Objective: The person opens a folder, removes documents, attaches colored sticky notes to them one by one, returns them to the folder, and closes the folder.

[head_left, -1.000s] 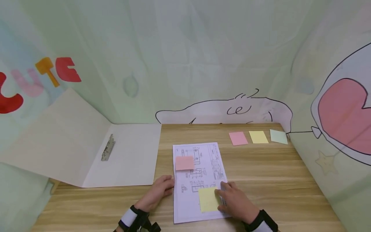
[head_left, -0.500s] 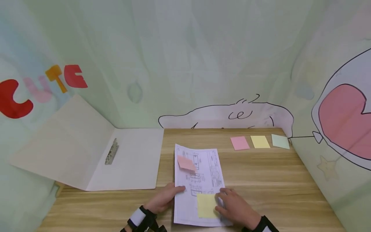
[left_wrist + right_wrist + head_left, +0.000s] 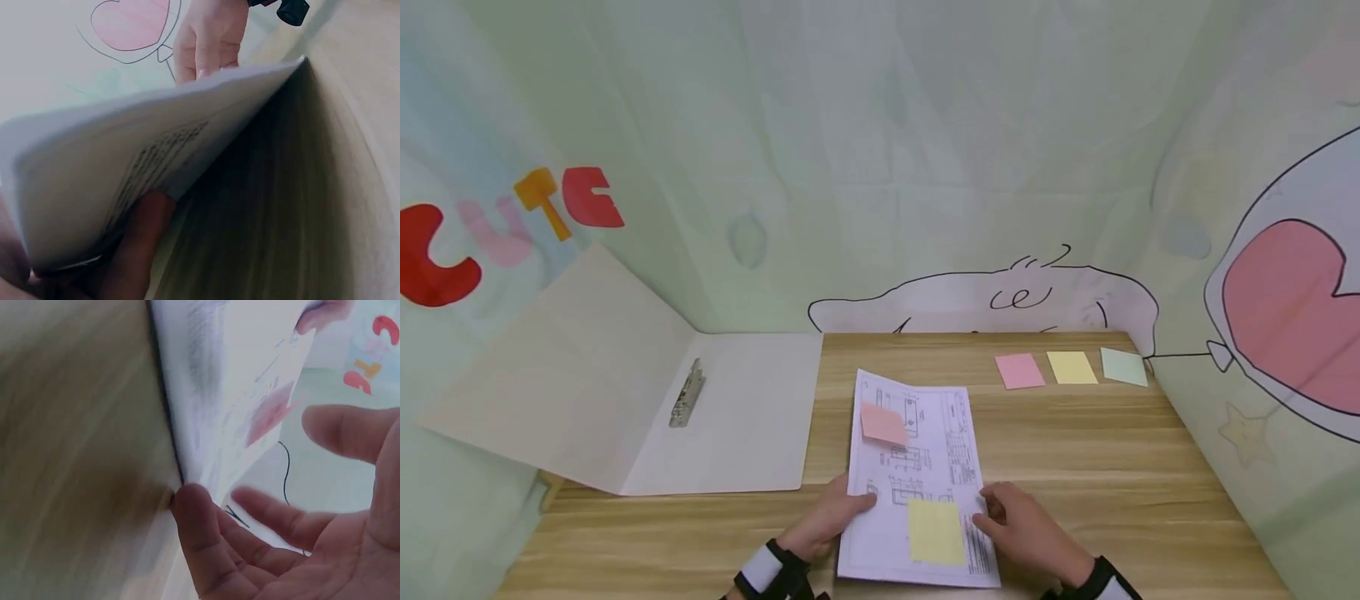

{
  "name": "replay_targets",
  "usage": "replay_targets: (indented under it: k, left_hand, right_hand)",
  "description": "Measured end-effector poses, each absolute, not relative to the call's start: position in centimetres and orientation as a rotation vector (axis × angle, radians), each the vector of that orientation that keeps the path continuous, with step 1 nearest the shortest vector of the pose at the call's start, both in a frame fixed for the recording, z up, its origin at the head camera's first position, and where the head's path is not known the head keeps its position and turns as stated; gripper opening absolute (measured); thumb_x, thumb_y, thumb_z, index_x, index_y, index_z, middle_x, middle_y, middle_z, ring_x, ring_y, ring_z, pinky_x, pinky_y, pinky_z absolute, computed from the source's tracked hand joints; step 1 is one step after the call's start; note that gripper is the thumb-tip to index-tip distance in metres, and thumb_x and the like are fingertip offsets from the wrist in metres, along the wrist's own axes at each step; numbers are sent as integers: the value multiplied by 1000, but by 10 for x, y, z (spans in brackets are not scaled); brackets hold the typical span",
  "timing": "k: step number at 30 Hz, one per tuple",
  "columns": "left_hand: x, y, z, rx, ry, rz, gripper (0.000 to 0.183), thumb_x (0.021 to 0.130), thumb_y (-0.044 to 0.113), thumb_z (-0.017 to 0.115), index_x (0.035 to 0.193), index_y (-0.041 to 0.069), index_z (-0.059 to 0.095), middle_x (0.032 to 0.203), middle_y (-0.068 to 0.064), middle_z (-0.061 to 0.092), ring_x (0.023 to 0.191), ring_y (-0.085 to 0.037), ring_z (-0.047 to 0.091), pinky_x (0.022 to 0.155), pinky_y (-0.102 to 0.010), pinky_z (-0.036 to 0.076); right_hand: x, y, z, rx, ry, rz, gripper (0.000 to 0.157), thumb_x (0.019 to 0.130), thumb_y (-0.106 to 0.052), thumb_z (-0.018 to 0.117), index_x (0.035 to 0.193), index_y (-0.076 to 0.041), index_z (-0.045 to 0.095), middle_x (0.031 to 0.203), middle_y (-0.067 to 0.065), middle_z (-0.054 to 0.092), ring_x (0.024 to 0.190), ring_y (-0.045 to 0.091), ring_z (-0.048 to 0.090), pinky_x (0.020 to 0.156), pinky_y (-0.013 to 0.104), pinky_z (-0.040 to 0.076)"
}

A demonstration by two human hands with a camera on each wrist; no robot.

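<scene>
A stack of printed technical drawings (image 3: 880,546) is held slightly raised at the front middle of the table. My left hand (image 3: 826,518) grips its left edge, thumb on top and fingers beneath; the left wrist view shows the lifted underside of the papers (image 3: 81,181). A pink sticky note (image 3: 883,425) sits on the top sheet's upper left, its lower edge lifting, and a yellow sticky note (image 3: 936,533) lies near the bottom. At the right edge, my right hand (image 3: 1030,532) touches the paper with its fingertips; in the right wrist view its thumb (image 3: 344,431) stands apart.
An open white file folder (image 3: 752,417) with a metal clip (image 3: 687,396) lies at the left, its cover leaning on the curtain. Pink (image 3: 1019,371), yellow (image 3: 1072,367) and pale green (image 3: 1123,367) sticky notes lie along the back right of the wooden table (image 3: 1075,442).
My left hand has taken hold of the left edge and lifted the papers, tilting them. My right hand has moved from the yellow note to the papers' right edge.
</scene>
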State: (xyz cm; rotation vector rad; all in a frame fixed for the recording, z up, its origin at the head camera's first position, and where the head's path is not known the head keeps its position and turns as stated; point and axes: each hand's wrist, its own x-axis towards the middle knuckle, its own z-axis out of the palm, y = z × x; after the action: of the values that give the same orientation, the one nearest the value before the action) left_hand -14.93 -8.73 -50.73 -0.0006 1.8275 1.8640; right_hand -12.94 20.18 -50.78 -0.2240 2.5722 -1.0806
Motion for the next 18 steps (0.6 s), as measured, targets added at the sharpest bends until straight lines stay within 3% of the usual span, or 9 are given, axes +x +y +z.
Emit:
replay_targets:
  k: [6, 12, 15, 18]
  left_hand:
    - [-151, -92, -501, 19, 1766, 1935, 52, 95, 3, 47, 142, -10, 26, 120, -20, 58, 98, -26, 62, 79, -37, 51]
    - [-155, -95, -496, 69, 1678, 2000, 53, 97, 7, 47, 144, -5, 25, 124, -21, 56, 101, -27, 62, 80, -38, 51]
    - [-158, -96, -493, 54, 1675, 2014, 53, 97, 8, 48, 144, -4, 26, 123, -20, 58, 99, -27, 63, 79, -38, 52]
    - [-161, -95, -491, 46, 1692, 2019, 52, 97, 7, 49, 142, -5, 28, 120, -20, 59, 97, -27, 64, 77, -38, 52]
  right_hand:
    - [-132, 208, -504, -77, 2511, -1200, 51, 92, -35, 60, 121, 6, 55, 103, 11, 63, 89, 22, 60, 70, 39, 51]
    - [-136, 212, -502, -103, 2219, -1430, 58, 98, -42, 47, 127, 8, 47, 105, 9, 60, 92, 21, 54, 83, 40, 43]
    - [-138, 214, -502, -144, 1989, -1576, 56, 100, -37, 43, 134, 8, 39, 112, 11, 59, 97, 22, 55, 87, 39, 41]
    - [-140, 215, -500, -157, 1796, -1711, 52, 101, -21, 41, 140, 10, 27, 119, 14, 58, 100, 24, 57, 86, 36, 45]
